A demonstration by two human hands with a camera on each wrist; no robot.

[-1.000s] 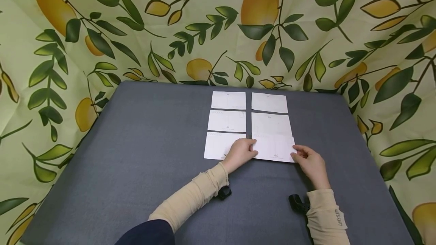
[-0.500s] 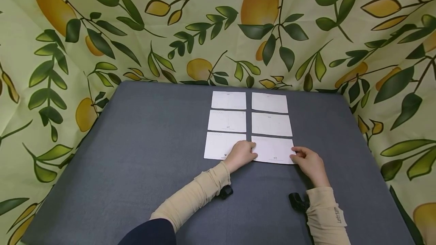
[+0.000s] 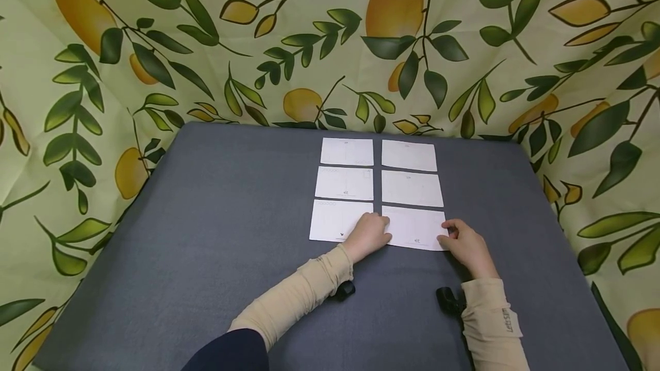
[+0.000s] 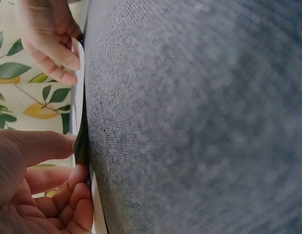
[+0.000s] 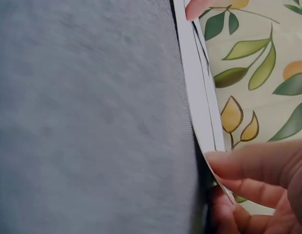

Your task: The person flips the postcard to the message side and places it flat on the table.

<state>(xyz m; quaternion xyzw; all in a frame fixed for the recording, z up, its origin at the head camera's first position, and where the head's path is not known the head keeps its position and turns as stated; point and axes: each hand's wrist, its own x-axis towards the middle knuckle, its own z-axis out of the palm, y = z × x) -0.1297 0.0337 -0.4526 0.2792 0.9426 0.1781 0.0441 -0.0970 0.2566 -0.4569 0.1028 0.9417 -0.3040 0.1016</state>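
Note:
A white postcard (image 3: 415, 229) with faint printed boxes lies at the front of the right column. My left hand (image 3: 367, 235) pinches its left edge between thumb and fingers. At the opposite edge, my right hand (image 3: 468, 246) pinches the card the same way. Seen low in the left wrist view, the card (image 4: 79, 92) bends, its edges raised a little off the cloth. The right wrist view shows the right thumb on top of the card (image 5: 202, 97) and fingers under its corner. Next to the left hand lies another postcard (image 3: 332, 219), partly covered by that hand.
Two more postcards, a middle one (image 3: 344, 182) and a far one (image 3: 347, 152), continue the left column. The right column also has a middle card (image 3: 412, 189) and a far card (image 3: 409, 156). Grey cloth (image 3: 222, 205) covers the table; a leaf-patterned curtain (image 3: 319, 44) hangs behind.
Both hands have drawn the held postcard slightly toward the body. It overlapped the middle right card earlier; now a narrow grey gap separates them.

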